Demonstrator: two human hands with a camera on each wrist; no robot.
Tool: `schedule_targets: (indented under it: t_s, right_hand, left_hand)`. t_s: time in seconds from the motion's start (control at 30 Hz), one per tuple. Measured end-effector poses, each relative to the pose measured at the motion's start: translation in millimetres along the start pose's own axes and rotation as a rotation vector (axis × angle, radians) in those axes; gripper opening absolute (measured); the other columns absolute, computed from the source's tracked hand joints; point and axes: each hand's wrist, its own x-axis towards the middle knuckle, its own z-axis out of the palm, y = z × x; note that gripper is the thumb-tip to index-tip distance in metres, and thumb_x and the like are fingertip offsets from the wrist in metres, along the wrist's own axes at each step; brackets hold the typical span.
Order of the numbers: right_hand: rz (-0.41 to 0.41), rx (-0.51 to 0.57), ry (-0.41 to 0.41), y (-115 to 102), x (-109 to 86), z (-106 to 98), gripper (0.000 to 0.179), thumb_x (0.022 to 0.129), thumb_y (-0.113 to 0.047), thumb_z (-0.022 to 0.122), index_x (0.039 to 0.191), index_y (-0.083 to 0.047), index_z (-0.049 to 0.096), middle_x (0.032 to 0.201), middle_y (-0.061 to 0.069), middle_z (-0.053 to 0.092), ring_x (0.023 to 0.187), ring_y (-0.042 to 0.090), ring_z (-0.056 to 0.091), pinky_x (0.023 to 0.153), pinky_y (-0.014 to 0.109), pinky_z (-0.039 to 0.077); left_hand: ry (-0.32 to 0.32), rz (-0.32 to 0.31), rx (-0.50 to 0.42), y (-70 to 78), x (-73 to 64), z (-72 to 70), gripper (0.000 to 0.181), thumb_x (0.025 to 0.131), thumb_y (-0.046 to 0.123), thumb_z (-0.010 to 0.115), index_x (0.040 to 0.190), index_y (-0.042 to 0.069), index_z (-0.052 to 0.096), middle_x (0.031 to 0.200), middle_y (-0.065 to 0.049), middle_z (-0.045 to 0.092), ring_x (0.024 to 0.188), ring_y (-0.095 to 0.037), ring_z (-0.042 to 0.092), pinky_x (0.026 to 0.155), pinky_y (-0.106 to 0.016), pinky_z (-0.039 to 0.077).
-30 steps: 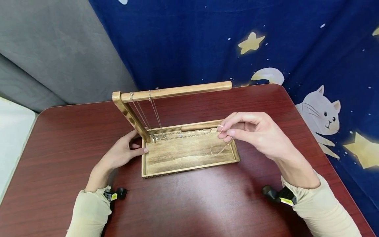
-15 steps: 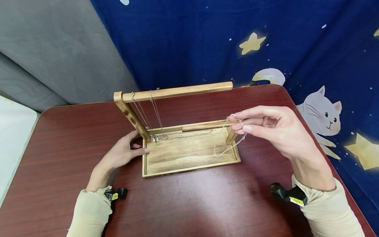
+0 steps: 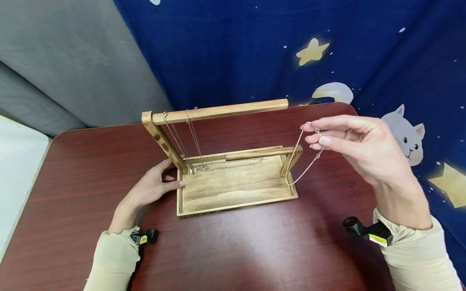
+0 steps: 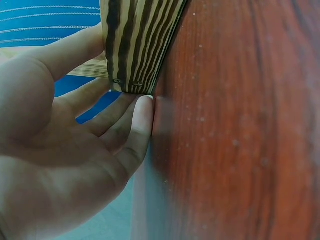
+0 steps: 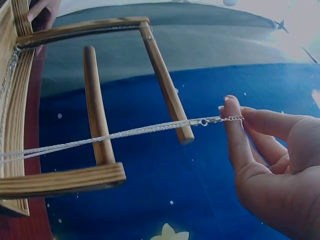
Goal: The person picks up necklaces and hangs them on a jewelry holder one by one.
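Note:
At the left end of a wooden jewelry stand [image 3: 238,184], my left hand [image 3: 151,184] grips the tray's end near the upright, with the thumb in front; the left wrist view shows the hand [image 4: 75,130] around its striped end [image 4: 135,45]. My right hand [image 3: 367,145] pinches a thin chain necklace [image 3: 306,171] near its clasp [image 5: 202,122], to the right of the stand. The necklace hangs as a loop beside the short lower bar [image 3: 258,154], partly in front of the stand's right post. In the right wrist view its far end leaves the frame.
Necklaces [image 3: 194,139] hang from the left part of the long top bar [image 3: 233,111], whose right end is free. More chains [image 3: 240,165] lie along the tray's back. The stand rests on a dark red table [image 3: 233,250]; a blue curtain [image 3: 225,48] hangs behind.
My right hand has moved right and upward with the necklace, drawing its loop from over the tray to the stand's right end. My left hand has stayed on the stand.

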Motion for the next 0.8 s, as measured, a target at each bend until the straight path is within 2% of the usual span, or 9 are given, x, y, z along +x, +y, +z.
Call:
schedule_targets:
  t_s: [0.13,0.37,0.5,0.8]
  right_hand:
    - [0.007,-0.005,0.058,-0.2,1.9,-6.1,0.028,0.086,0.028,0.054,0.115,0.029,0.054,0.111,0.034,0.065,0.093,0.031,0.071,0.082,0.037,0.056]
    - [-0.028,0.159,0.108,1.6,4.9,-15.7,0.024,0.084,0.029,0.055,0.108,0.03,0.057,0.105,0.036,0.065,0.089,0.036,0.072,0.079,0.037,0.057]
    - [-0.041,0.205,0.103,0.7,5.6,-20.3,0.024,0.084,0.03,0.054,0.108,0.03,0.057,0.104,0.036,0.066,0.088,0.036,0.072,0.078,0.037,0.057]
    - [-0.045,0.156,0.103,-9.3,7.9,-25.9,0.03,0.085,0.035,0.043,0.113,0.032,0.053,0.106,0.036,0.066,0.089,0.035,0.071,0.08,0.038,0.057]
  left_hand:
    - [0.001,0.002,0.006,0.9,-0.2,0.1,0.069,0.093,0.022,0.073,0.15,0.005,0.038,0.147,-0.016,0.046,0.11,-0.029,0.062,0.089,-0.032,0.049]
    - [-0.001,0.01,0.009,1.9,0.0,0.5,0.067,0.093,0.021,0.072,0.149,0.003,0.039,0.147,-0.015,0.045,0.11,-0.03,0.062,0.091,-0.038,0.05]
    - [0.003,0.016,0.01,0.9,0.4,0.8,0.068,0.093,0.02,0.072,0.15,0.003,0.039,0.148,-0.015,0.044,0.11,-0.03,0.062,0.091,-0.039,0.05]
    - [0.004,0.014,-0.008,0.4,0.4,1.3,0.069,0.092,0.019,0.073,0.15,0.003,0.038,0.148,-0.016,0.044,0.109,-0.03,0.062,0.088,-0.03,0.05]
